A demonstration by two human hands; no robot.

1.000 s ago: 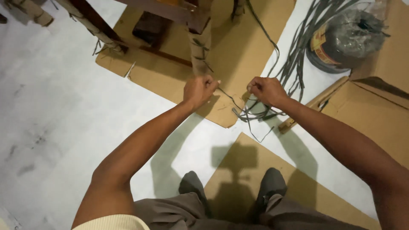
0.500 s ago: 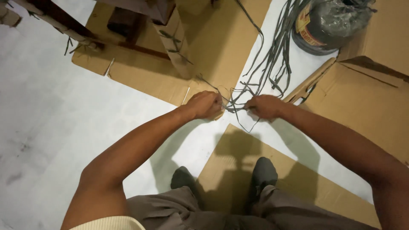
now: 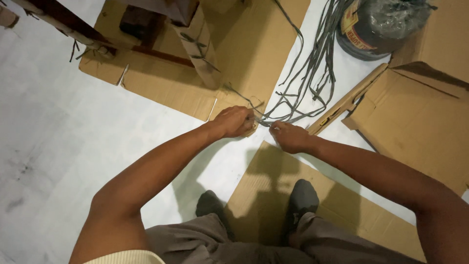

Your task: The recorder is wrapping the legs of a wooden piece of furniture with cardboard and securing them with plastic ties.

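My left hand [image 3: 235,121] is closed on the end of a thin dark grey strap [image 3: 293,105] at the corner of a flat cardboard sheet [image 3: 244,54]. My right hand [image 3: 289,136] pinches the same strap a little to the right, close to the left hand. The strap runs from a bundle of several dark strands [image 3: 320,54] lying on the white floor, which lead up to a dark roll wrapped in plastic [image 3: 378,24]. A cardboard-wrapped furniture leg [image 3: 200,49] tied with strap stands just beyond my hands.
A wooden frame with a second wrapped leg [image 3: 58,24] stands at the upper left. An opened cardboard box [image 3: 420,107] lies at the right, another cardboard sheet [image 3: 264,195] under my socked feet [image 3: 303,193]. White floor [image 3: 58,127] spreads to the left.
Both hands came down and nearer to me with the strap. My right hand slid left and lower, closing the gap to my left hand. The view tilted, shifting the frame and roll upward.
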